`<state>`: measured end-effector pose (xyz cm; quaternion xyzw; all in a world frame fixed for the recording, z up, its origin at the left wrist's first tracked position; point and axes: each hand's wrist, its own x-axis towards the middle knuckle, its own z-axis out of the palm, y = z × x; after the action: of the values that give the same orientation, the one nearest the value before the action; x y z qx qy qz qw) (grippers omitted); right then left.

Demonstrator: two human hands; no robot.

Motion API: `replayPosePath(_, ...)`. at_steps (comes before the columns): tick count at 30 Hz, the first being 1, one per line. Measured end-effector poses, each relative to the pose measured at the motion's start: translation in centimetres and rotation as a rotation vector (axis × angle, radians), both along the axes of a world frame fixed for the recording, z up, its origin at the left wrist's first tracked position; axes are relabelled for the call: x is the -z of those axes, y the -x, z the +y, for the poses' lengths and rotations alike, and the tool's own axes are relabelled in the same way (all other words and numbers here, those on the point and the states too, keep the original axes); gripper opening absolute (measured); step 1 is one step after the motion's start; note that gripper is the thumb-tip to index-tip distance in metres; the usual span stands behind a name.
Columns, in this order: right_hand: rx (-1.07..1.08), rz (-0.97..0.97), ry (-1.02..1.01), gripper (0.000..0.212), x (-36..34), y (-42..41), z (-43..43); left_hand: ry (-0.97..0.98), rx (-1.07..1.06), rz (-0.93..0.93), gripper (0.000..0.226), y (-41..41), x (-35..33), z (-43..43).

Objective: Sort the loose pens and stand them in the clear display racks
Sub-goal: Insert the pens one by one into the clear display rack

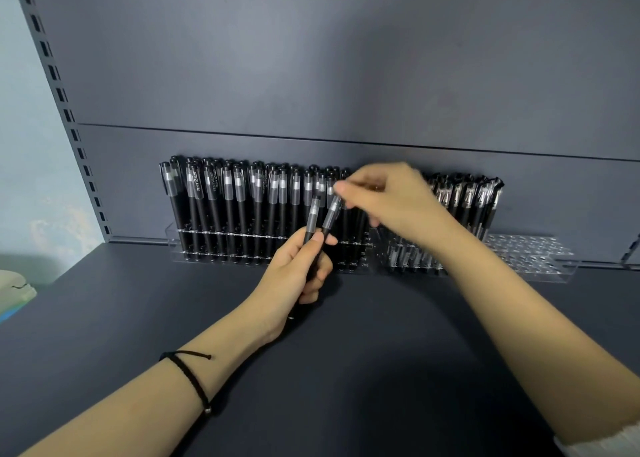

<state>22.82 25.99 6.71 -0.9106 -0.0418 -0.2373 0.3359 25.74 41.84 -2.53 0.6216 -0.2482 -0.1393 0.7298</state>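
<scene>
Fingers (320, 271) of the left hand (294, 273) are curled round the lower barrels of two black pens (314, 215), which it holds caps up and leaning slightly right, just in front of the left rack (173, 245) near its right end. That rack is packed with standing pens (228, 196) in close rows. The right hand (391, 202) is above and to the right of the rack's right end, with its fingertips (341, 189) bunched at the cap of the right one of the held pair. It seems to be pinching the cap, but blur makes real contact impossible to tell. Directly right of the left rack, the right rack (530, 254) holds pens over its near part and has open holes at its far end. Both racks sit at the back of the dark shelf (346, 370).

The step in hand looks like drawing one pen from the held pair. Next it must go upright, tip down, into a free hole matching its kind.
</scene>
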Motion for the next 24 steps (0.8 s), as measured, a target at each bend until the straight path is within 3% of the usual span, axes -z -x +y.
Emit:
replayPosePath(2, -0.092, 0.120, -0.080, 0.026, 0.4, 0.1, 0.8, 0.015, 0.019, -0.025, 0.023, 0.2, -0.1, 0.0)
replayPosePath(6, -0.167, 0.180, -0.451, 0.016, 0.5, 0.0, 0.8, 0.021, 0.030, -0.049, 0.024, 0.4, -0.3, 0.0)
replayPosePath(10, -0.088, -0.083, -0.713, 0.008, -0.2, -0.3, 0.1, -0.008, -0.009, 0.029, 0.028, 0.1, -0.2, 0.0)
replayPosePath(15, 0.166, -0.440, -0.321, 0.018, -0.7, -0.3, -2.8, -0.029, -0.050, 0.084, 0.034, -0.2, 0.2, 0.0)
replayPosePath(24, 0.228, -0.501, -0.166, 0.012, 0.6, -1.3, -3.6, -0.041, -0.006, 0.056, 0.026, -0.2, 0.3, 0.1)
